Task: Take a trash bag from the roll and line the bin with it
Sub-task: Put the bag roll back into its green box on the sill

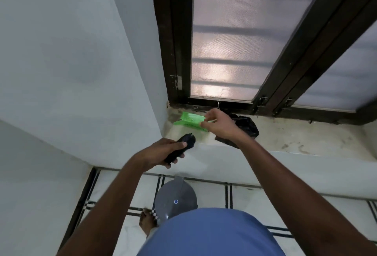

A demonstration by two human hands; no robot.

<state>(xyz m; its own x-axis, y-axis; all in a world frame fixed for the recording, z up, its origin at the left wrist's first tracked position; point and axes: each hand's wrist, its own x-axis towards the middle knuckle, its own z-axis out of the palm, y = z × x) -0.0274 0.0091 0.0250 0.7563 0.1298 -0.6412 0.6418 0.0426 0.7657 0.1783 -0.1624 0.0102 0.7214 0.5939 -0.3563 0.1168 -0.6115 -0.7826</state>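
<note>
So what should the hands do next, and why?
Probably the right hand lets go of the green packet on the sill, since the left hand already grips the black bag roll. Then both hands can pull off one bag.

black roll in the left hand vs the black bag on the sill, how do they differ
The black roll is tightly wound and slim; the black bag lies loose and crumpled. The left hand grips the roll in the air; the bag rests on the window sill, untouched. Both are black plastic.
</note>
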